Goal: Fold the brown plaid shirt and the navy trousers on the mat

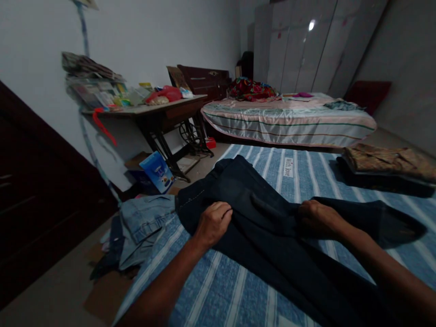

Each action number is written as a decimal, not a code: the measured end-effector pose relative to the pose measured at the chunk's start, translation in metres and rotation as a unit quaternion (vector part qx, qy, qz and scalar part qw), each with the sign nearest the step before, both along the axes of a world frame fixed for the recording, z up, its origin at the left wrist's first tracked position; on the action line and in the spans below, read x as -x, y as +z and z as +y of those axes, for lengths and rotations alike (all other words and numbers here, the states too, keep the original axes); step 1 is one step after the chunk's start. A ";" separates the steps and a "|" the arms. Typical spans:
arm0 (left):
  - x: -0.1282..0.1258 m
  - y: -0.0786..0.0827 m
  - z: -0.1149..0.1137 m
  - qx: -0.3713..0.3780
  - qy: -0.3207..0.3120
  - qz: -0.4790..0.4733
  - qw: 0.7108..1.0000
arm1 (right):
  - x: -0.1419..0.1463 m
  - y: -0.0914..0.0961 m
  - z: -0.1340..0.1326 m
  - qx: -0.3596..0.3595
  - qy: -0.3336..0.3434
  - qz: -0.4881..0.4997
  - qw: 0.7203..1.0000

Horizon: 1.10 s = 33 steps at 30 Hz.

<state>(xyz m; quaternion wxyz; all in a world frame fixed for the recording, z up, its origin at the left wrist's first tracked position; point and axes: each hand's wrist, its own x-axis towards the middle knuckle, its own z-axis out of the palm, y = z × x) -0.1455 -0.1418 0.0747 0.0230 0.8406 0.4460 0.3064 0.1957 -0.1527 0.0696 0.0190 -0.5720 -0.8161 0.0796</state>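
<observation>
A pair of dark trousers (272, 245) lies stretched over the blue-and-white striped bed cover (218, 281), waist end at the left and legs running to the right. My left hand (214, 222) is closed on the cloth near the upper part. Farther along one leg, my right hand (315, 218) grips the fabric, its fingertips hidden in the folds. Beyond that hand the leg's end spreads out to the right. Light-blue jeans (146, 215) hang over the bed's left edge, touching the waist of the dark trousers.
Folded clothes (391, 163) are stacked at the right of the bed. A sewing-machine table (146, 109) loaded with items stands by the left wall. Behind is another bed (289, 120). A blue box (156, 172) and a heap of clothes (112, 245) are on the floor at left.
</observation>
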 end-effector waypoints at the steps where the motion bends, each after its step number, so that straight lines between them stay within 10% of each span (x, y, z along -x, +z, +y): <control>1: 0.001 0.002 0.006 0.015 0.004 0.007 1.000 | -0.001 0.002 0.002 -0.003 -0.010 -0.006 1.000; 10: -0.007 0.014 0.051 0.039 -0.017 0.069 0.997 | -0.026 0.036 0.018 -0.107 -0.261 -0.045 0.958; 19: -0.003 -0.010 0.071 0.074 -0.045 0.094 0.992 | -0.028 -0.015 0.019 -0.063 -0.267 0.075 0.959; 26: 0.008 -0.002 0.022 -0.049 -0.088 0.071 0.992 | -0.045 0.010 -0.023 -0.111 -0.252 0.180 0.944; 33: 0.005 -0.011 -0.041 -0.043 -0.164 0.105 0.980 | -0.026 0.021 -0.146 0.019 -0.113 0.293 0.949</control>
